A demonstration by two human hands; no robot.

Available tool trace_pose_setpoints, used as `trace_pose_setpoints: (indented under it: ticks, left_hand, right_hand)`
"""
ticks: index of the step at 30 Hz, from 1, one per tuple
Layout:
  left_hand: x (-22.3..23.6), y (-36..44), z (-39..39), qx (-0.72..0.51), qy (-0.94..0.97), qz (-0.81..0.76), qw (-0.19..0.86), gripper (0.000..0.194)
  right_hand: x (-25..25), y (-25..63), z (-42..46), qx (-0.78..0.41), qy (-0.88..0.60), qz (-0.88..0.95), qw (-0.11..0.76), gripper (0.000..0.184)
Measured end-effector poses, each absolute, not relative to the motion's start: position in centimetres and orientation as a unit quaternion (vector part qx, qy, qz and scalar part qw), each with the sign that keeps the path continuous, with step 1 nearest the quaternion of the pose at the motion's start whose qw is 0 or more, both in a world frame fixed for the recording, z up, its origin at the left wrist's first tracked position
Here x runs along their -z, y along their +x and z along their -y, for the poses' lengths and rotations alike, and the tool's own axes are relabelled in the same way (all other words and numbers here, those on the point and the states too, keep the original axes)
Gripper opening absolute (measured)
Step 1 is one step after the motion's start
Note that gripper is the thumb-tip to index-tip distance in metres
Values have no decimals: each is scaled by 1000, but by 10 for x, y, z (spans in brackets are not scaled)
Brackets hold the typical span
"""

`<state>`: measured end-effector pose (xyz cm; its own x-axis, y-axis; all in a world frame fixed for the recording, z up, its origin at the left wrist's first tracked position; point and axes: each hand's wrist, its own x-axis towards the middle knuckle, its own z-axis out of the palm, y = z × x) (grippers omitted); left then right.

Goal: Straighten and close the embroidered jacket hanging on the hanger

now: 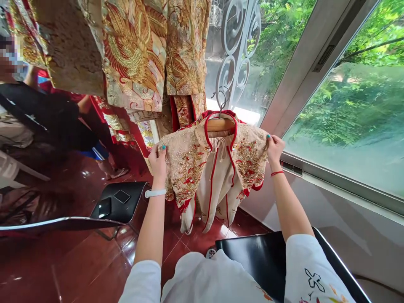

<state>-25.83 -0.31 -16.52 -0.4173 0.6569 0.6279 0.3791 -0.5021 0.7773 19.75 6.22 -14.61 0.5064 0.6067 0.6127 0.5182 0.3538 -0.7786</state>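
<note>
Two white sleeves (315,269) reach fwd, a black chair (255,256) below, partly behind the R arm. L wrist has a white wristband (155,193), R wrist a red string bracelet (277,173). L hand (158,162) & R hand (275,147) each grip one shoulder of an embroidered jacket (186,168): fingers of both pinch the cloth, teal-nailed thumbs in front, other tips mostly hidden. Jacket is upright btwn the hands, spread wide over the red tiled floor (85,261), w/ gold beading & red embroidery on both front panels, red trim round the neck, pale lining showing. Inside is a hanger (220,125), hook up; can't tell if it's hooked on anything. To the L, a second black chair (129,211) carries two dark flat items (104,207), too unclear to name. Farther back, gold embroidered gowns (135,54) hang upper L; beyond them at far L, a blurred person (47,118) in dark clothes. At R, a metal-framed window (350,113), scrollwork grille (229,69) near it, green foliage (280,38) outside.
</note>
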Motion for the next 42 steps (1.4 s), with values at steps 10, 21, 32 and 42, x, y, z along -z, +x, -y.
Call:
trace_pose_setpoints:
  ticks: [10, 21, 32, 42]
  left_hand:
    - [228, -239, 109, -632, 507, -573, -119, 38]
    - [335, -196, 135, -196, 620, -754, 95, 21]
    - [330, -85, 187, -147, 675, -696, 195, 36]
    - [355, -97, 121, -298, 631, -683, 218, 39]
  right_hand:
    - [174, 183, -2, -52, -646, 516, 561, 27]
    - [315, 137, 89, -41, -807, 565, 166, 27]
    - [303, 52, 171, -158, -671, 724, -11, 22]
    - [318, 23, 117, -192, -649, 735, 26, 20]
